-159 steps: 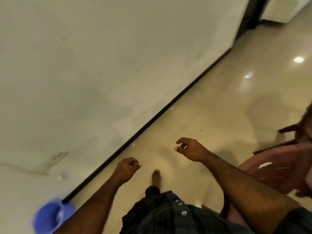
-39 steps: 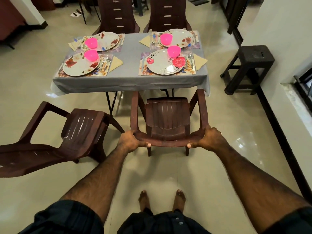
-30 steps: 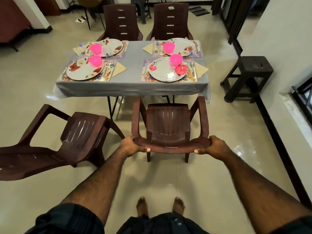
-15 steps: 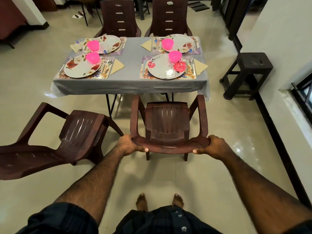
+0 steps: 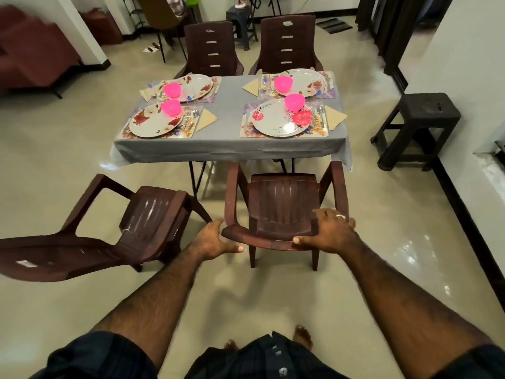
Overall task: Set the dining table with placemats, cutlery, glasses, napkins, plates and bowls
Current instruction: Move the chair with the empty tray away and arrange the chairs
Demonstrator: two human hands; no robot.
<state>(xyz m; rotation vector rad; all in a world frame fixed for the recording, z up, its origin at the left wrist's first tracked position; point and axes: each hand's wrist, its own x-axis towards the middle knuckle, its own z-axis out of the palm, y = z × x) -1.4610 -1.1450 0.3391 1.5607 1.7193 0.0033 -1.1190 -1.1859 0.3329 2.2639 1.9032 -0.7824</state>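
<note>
Both hands (image 5: pixel 216 239) on chair's back edge (image 5: pixel 273 240)

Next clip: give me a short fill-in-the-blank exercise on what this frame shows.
1. Both hands, left hand and right hand, grip the back of a brown ____.
2. Each plate carries a ____ bowl.
3. The number of plates on the table is ____.
4. The dark stool stands to the table's ____.

Missing words: chair; pink; four; right
</note>
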